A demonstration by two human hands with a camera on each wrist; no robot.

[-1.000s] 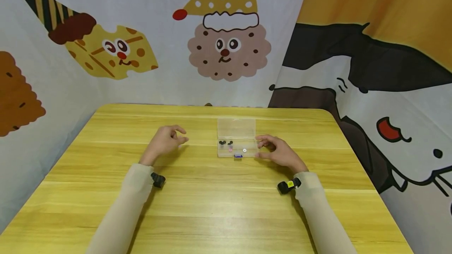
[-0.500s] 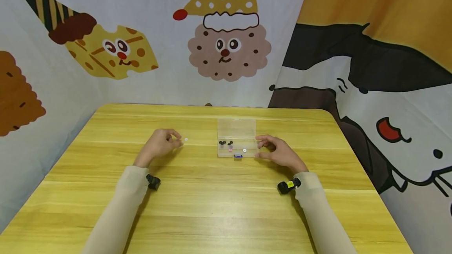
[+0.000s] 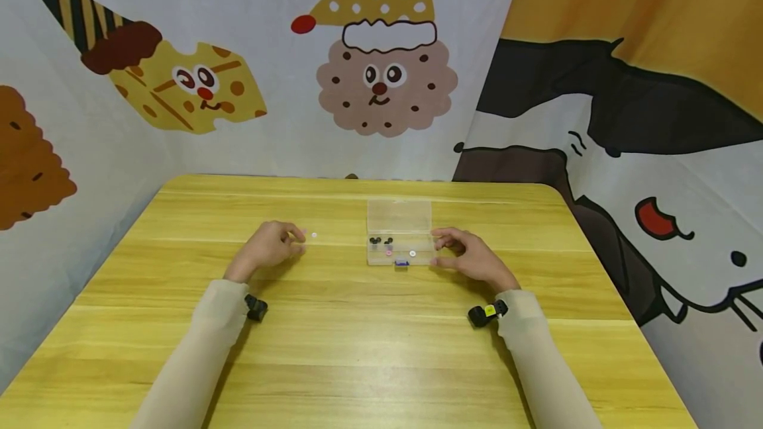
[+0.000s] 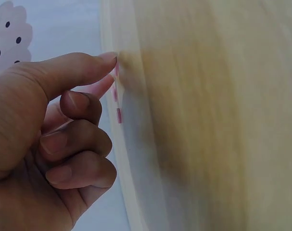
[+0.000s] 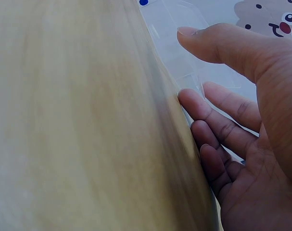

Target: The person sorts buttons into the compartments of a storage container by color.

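Observation:
A clear plastic box point(image 3: 423, 260) stands on the table with its lid point(image 3: 399, 216) up and a blue tab in front. Inside are several small black pieces point(image 3: 375, 241), a pink disc point(image 3: 389, 253) and a white disc point(image 3: 412, 253). My right hand point(image 3: 471, 255) rests at its right side, thumb and fingers spread, fingertips at the wall. To the left, my left hand point(image 3: 269, 243) holds thumb and index slightly apart beside a small pink disc point(image 4: 116, 70); whether they pinch it is unclear. Another pink disc point(image 4: 119, 115) lies beyond; a pale disc point(image 3: 314, 235) lies right of the fingertips.
The wooden table point(image 3: 357, 349) has its far edge against a cloth backdrop point(image 3: 238, 157) with cartoon prints. Each wrist bears a black camera, the left camera point(image 3: 256, 308) and the right camera point(image 3: 487, 314).
My left hand has shifted left and slightly lower in the head view, uncovering the pale discs near its fingertips. My right hand and the box have stayed put.

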